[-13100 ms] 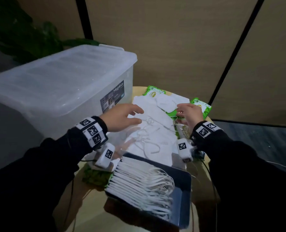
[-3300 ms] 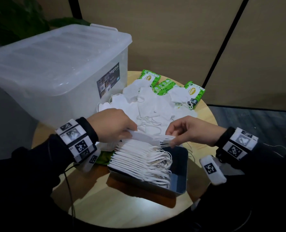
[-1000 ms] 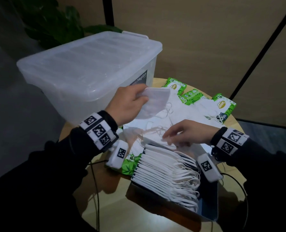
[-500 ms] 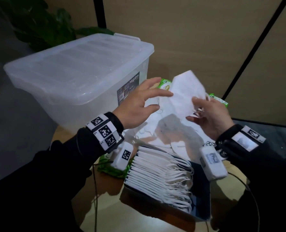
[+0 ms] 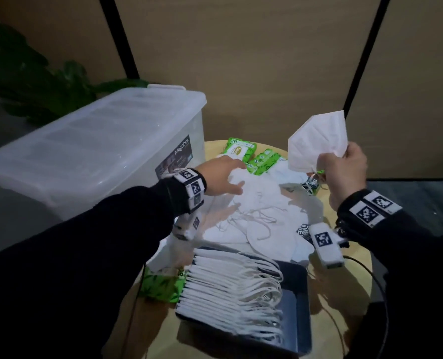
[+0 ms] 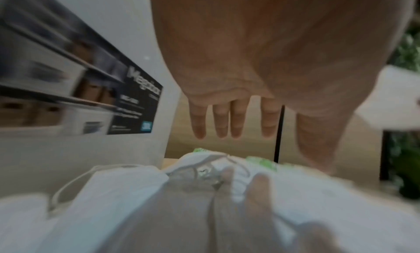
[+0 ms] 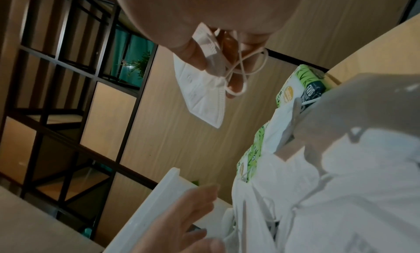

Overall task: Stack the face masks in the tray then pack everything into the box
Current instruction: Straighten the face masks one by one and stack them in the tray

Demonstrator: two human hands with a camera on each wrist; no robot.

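Note:
My right hand (image 5: 342, 167) holds one white folded face mask (image 5: 316, 141) up in the air, pinching its edge and ear loops (image 7: 240, 66) between thumb and fingers. My left hand (image 5: 223, 174) reaches flat, fingers straight, over the loose pile of white masks (image 5: 262, 216) on the round table; the left wrist view shows the straight fingers (image 6: 229, 120) just above the pile (image 6: 204, 194). A dark tray (image 5: 295, 307) near me carries a neat row of stacked masks (image 5: 230, 288).
A big translucent lidded storage box (image 5: 93, 151) stands at the left, right beside my left hand. Green tissue packs (image 5: 241, 149) lie behind the pile, another (image 5: 161, 286) left of the tray. Wood wall panels stand behind; a plant (image 5: 21, 73) at far left.
The left hand has let go of the lifted mask and dropped to the pile. The right hand now holds that mask alone, further right and higher.

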